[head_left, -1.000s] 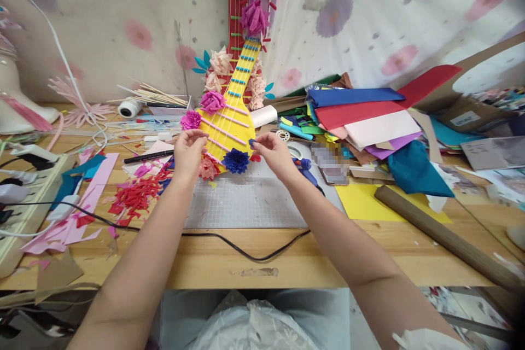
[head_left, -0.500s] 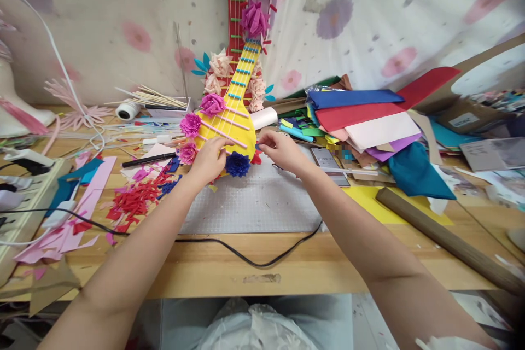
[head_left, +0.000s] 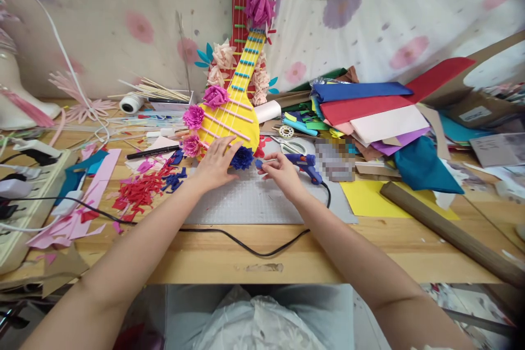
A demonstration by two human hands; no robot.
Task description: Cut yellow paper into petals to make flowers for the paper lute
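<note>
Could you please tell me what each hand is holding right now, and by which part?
The right hand pinches a small blue piece at its fingertips. The left hand lies flat on the yellow paper guitar's lower edge, gripping nothing.

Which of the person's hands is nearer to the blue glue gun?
Right. The right hand touches the blue glue gun at its nozzle; the left hand rests on the yellow paper guitar, farther off.

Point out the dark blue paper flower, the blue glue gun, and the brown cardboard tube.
dark blue paper flower [head_left: 241, 158], head view, centre of its petals
blue glue gun [head_left: 301, 161], head view, its body
brown cardboard tube [head_left: 447, 232], head view, mid-length
</note>
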